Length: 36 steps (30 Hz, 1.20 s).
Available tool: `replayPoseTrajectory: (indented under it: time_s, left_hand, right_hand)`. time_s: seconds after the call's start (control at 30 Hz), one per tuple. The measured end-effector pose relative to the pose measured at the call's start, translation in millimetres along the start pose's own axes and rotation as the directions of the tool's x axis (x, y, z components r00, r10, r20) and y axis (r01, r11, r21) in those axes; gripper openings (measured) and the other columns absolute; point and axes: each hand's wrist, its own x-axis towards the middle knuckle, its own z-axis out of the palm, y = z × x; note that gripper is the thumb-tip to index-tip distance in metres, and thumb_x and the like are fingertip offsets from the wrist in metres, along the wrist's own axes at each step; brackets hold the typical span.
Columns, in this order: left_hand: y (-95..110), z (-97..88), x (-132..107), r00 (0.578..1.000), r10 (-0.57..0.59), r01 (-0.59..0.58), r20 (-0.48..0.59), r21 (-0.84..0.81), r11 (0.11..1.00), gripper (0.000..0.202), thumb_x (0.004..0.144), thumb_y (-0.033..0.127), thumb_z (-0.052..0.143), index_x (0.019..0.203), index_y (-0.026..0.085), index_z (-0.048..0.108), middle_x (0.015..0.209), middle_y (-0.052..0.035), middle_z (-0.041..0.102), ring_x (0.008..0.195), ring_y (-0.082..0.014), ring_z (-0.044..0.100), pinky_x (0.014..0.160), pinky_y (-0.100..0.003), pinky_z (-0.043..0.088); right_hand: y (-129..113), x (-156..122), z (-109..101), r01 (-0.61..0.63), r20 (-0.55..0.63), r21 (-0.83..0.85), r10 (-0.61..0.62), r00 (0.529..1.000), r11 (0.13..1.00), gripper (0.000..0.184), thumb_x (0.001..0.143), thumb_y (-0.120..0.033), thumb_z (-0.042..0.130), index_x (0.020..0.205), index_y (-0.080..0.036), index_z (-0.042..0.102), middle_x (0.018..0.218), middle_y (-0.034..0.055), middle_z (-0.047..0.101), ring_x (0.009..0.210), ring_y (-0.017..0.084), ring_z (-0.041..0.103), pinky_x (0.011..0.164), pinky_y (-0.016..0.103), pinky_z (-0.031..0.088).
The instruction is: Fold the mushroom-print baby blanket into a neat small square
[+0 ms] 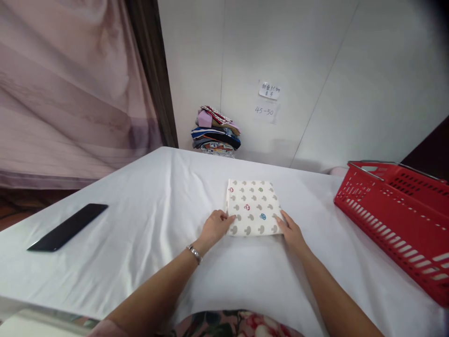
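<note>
A folded white cloth (253,199) with grey, red, green and blue mushroom prints lies flat on the white-covered table in front of me. My left hand (216,225) pinches its near left edge, thumb on top and fingers curled at the side. At the near right corner, my right hand (292,230) grips the cloth with the thumb above and the fingers along the edge. The cloth's underside is hidden.
A red plastic basket (393,220) with metal handles stands at the right. On the left lies a flat black object (68,228). Behind the table's far edge is a stack of folded fabrics (216,133) against the wall. A pink curtain (70,84) hangs at the left.
</note>
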Motion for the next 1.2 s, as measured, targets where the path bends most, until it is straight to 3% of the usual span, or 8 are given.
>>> replayPoseTrajectory:
  time_s: [0.17, 0.4, 0.53, 0.87, 1.07, 1.2]
  left_hand:
    - [1.1, 3.3, -2.9, 0.999, 0.033, -0.033, 0.026, 0.019, 0.999, 0.040, 0.072, 0.059, 0.052, 0.073, 0.019, 0.052, 0.081, -0.0033, 0.061, 0.067, -0.0148, 0.055, 0.059, -0.025, 0.038]
    - [-6.1, 4.4, 1.3, 0.999, 0.025, -0.025, -0.027, -0.005, 1.000, 0.026, 0.076, 0.040, 0.052, 0.060, 0.019, 0.048, 0.072, -0.0008, 0.059, 0.062, -0.0125, 0.052, 0.056, -0.024, 0.035]
    - [-12.0, 3.7, 2.4, 1.000, 0.029, -0.029, -0.003, 0.036, 0.999, 0.025, 0.076, 0.035, 0.050, 0.057, 0.019, 0.048, 0.069, -0.0006, 0.058, 0.060, -0.0127, 0.051, 0.054, -0.024, 0.033]
    - [0.5, 2.7, 15.3, 1.000, -0.017, 0.017, -0.011, 0.029, 0.999, 0.045, 0.074, 0.064, 0.045, 0.068, 0.020, 0.053, 0.069, -0.0027, 0.063, 0.064, -0.0168, 0.058, 0.055, -0.026, 0.036]
    - [3.3, 11.0, 26.4, 0.999, 0.017, -0.013, -0.038, 0.090, 0.996, 0.027, 0.081, 0.040, 0.044, 0.066, 0.019, 0.052, 0.079, -0.0066, 0.064, 0.075, -0.0191, 0.060, 0.060, -0.027, 0.037]
    - [-0.7, 10.9, 27.7, 1.000, 0.001, 0.001, -0.020, 0.074, 0.997, 0.028, 0.081, 0.041, 0.044, 0.065, 0.020, 0.051, 0.076, -0.0054, 0.064, 0.072, -0.0186, 0.059, 0.058, -0.027, 0.037]
  right_hand:
    - [-2.7, -2.3, -0.8, -0.016, 0.011, 0.004, 0.016, 1.000, 1.000, 0.064, 0.077, -0.053, 0.052, 0.131, -0.020, 0.046, 0.138, 0.0053, 0.043, 0.127, 0.024, 0.038, 0.107, 0.037, 0.030]
    - [0.3, -4.2, 1.3, 0.010, 0.010, -0.018, -0.010, 1.000, 1.000, 0.064, 0.076, -0.054, 0.053, 0.131, -0.022, 0.046, 0.138, 0.0037, 0.043, 0.126, 0.024, 0.039, 0.106, 0.036, 0.032]
    - [5.2, -3.0, 3.5, 0.072, 0.009, -0.085, -0.071, 0.997, 0.994, 0.063, 0.077, -0.054, 0.052, 0.131, -0.023, 0.046, 0.139, 0.0033, 0.041, 0.128, 0.024, 0.037, 0.107, 0.037, 0.028]
    - [5.6, -3.4, 3.3, 0.055, 0.023, -0.096, -0.053, 0.998, 0.994, 0.062, 0.079, -0.055, 0.048, 0.132, -0.022, 0.044, 0.139, 0.0031, 0.041, 0.128, 0.024, 0.035, 0.107, 0.037, 0.028]
    - [5.5, -2.7, 2.9, 0.036, 0.033, -0.096, -0.033, 0.999, 0.995, 0.062, 0.079, -0.054, 0.048, 0.132, -0.022, 0.044, 0.139, 0.0032, 0.041, 0.129, 0.024, 0.035, 0.107, 0.037, 0.028]
    - [6.6, -1.8, 3.5, 0.045, 0.025, -0.068, -0.044, 0.999, 0.997, 0.061, 0.078, -0.054, 0.050, 0.130, -0.022, 0.047, 0.139, 0.0032, 0.042, 0.128, 0.024, 0.036, 0.108, 0.037, 0.027]
